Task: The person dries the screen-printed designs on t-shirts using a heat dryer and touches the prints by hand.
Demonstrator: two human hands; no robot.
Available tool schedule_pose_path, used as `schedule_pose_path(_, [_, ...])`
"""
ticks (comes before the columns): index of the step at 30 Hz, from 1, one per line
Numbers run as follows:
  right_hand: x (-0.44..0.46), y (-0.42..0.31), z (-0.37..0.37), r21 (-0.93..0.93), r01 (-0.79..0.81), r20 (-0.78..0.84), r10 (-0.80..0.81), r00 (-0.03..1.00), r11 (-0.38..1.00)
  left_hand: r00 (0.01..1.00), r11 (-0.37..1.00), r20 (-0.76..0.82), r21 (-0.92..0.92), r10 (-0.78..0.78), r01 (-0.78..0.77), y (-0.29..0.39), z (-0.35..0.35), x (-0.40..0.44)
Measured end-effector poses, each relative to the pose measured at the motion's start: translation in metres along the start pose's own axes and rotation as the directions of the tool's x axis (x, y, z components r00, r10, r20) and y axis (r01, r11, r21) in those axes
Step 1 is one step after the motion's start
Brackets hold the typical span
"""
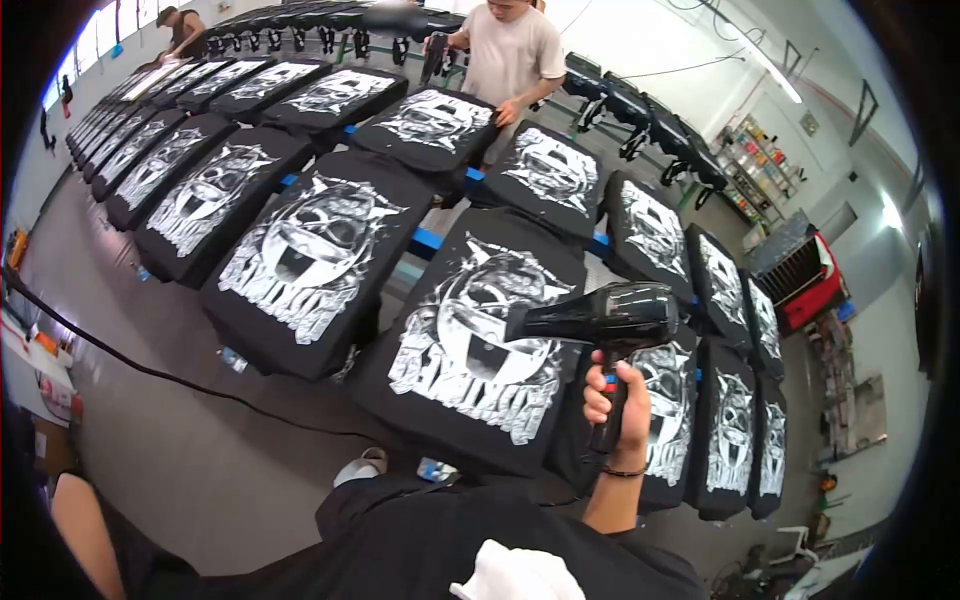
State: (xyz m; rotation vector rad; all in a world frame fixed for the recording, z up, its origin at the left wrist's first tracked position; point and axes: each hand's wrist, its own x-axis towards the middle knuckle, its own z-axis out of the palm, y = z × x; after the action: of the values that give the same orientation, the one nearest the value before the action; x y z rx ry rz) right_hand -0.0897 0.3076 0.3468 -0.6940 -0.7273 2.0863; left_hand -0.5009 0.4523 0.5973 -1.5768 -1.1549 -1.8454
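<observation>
My right hand (622, 400) is wrapped around the handle of a black hair dryer (610, 315). The dryer's nozzle points left over a black T-shirt (470, 340) with a white skull-like print, stretched flat on a board. Whether the nozzle touches the fabric I cannot tell; it appears held above it. Part of my left arm (85, 535) shows at the lower left, while my left hand lies outside the view. Another printed black T-shirt (310, 255) lies on the neighbouring board to the left.
Long rows of boards carry more printed shirts. Across them stands a person (510, 55) holding a dark dryer-like tool (435, 58); another person (183, 35) leans over at the far left. A black cable (180, 378) hangs across the left. Shelves (755, 165) stand at the back right.
</observation>
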Motion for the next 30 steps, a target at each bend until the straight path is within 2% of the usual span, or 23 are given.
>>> schedule_pose_path(3, [-0.006,0.014,0.019,-0.347,0.092,-0.051,-0.116,0.992,0.933,1.0,1.0,0.029,-0.003,0.011,-0.011,-0.012,-0.021,-0.008])
schedule_pose_path(4, [-0.008,0.017,0.022,-0.358,0.096,-0.056,-0.124,0.991,0.929,1.0,1.0,0.023,-0.02,0.006,-0.006,-0.014,-0.024,-0.013])
schedule_pose_path(6, [-0.009,0.025,0.013,-0.021,0.0,0.105,0.002,0.994,1.0,0.999,0.993,-0.026,-0.11,-0.034,0.031,-0.009,-0.013,-0.029])
schedule_pose_path(7, [-0.011,0.026,0.014,0.027,-0.051,0.072,0.049,0.996,0.998,0.995,0.977,-0.072,-0.207,-0.071,0.055,0.005,0.008,-0.038])
schedule_pose_path(8, [-0.017,0.029,0.024,-0.019,-0.02,-0.002,0.02,1.0,1.0,0.987,0.954,-0.121,-0.292,-0.106,0.067,0.021,0.021,-0.04])
schedule_pose_path(10, [-0.024,0.039,0.044,-0.233,0.067,-0.101,-0.092,0.991,0.97,0.984,0.924,-0.137,-0.378,-0.117,0.057,0.042,0.024,-0.044])
schedule_pose_path(12, [-0.031,0.044,0.051,-0.307,0.094,-0.114,-0.134,0.984,0.947,0.986,0.908,-0.123,-0.415,-0.11,0.05,0.048,0.014,-0.052])
schedule_pose_path(16, [-0.045,0.057,0.054,-0.006,0.096,-0.051,-0.096,0.994,0.995,0.986,0.878,-0.13,-0.477,-0.105,0.031,0.058,-0.011,-0.067])
schedule_pose_path(18, [-0.046,0.062,0.067,-0.167,0.111,-0.107,-0.13,0.986,0.98,0.977,0.847,-0.186,-0.531,-0.1,-0.014,0.071,-0.017,-0.059])
schedule_pose_path(19, [-0.046,0.066,0.068,-0.186,0.125,-0.123,-0.149,0.981,0.975,0.978,0.85,-0.188,-0.525,-0.087,-0.025,0.069,-0.029,-0.061])
schedule_pose_path(23, [-0.046,0.074,0.076,-0.139,0.114,-0.112,-0.13,0.985,0.984,0.976,0.853,-0.21,-0.517,-0.048,-0.07,0.065,-0.068,-0.071])
schedule_pose_path(25, [-0.042,0.076,0.089,-0.301,0.114,-0.194,-0.178,0.965,0.947,0.975,0.846,-0.219,-0.527,-0.045,-0.079,0.066,-0.08,-0.082])
schedule_pose_path(27, [-0.037,0.077,0.085,-0.287,0.131,-0.154,-0.18,0.971,0.949,0.972,0.851,-0.233,-0.515,-0.023,-0.104,0.063,-0.098,-0.088])
schedule_pose_path(30, [-0.039,0.071,0.073,0.101,0.072,0.0,-0.072,0.997,0.992,0.965,0.844,-0.263,-0.523,-0.025,-0.121,0.064,-0.11,-0.106])
